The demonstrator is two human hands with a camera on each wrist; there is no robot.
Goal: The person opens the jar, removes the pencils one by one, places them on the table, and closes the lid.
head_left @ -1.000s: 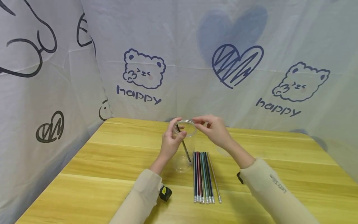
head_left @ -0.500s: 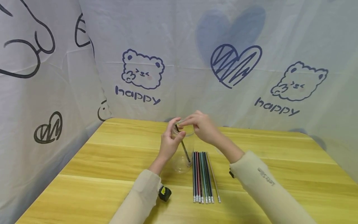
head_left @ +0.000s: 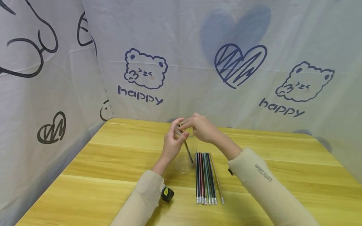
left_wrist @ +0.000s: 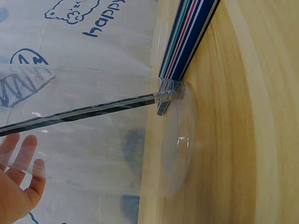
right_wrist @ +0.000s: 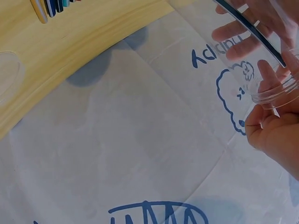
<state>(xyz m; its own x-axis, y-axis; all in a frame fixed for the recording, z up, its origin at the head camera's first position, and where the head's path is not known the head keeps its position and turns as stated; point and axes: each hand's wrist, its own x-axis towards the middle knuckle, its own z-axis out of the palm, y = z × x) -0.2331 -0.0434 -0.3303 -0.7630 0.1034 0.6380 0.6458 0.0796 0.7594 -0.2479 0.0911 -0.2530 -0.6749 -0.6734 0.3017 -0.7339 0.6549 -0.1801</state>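
Observation:
A tall clear plastic jar (head_left: 183,169) stands on the table, its open mouth upward. My left hand (head_left: 172,143) grips it near the rim from the left side. Inside leans one dark pencil (left_wrist: 93,112) with a silver stripe, its eraser end down at the jar's base. From the right, my right hand (head_left: 204,129) reaches over the rim (right_wrist: 273,95), and its fingers dip into the mouth right at the pencil's upper tip. Whether they pinch the pencil I cannot tell. A row of several striped pencils (head_left: 205,179) lies just right of the jar, erasers toward me.
One gold-coloured pencil (head_left: 217,179) lies slightly apart at the row's right side. A clear round lid (right_wrist: 9,77) rests on the table, in the right wrist view. Printed white cloth (head_left: 192,94) hangs behind the wooden table (head_left: 99,169) and along its left.
My right hand has moved left from the jar's right rim across its mouth, and its fingers have gone down inside. My left hand, the jar and the pencils have stayed put.

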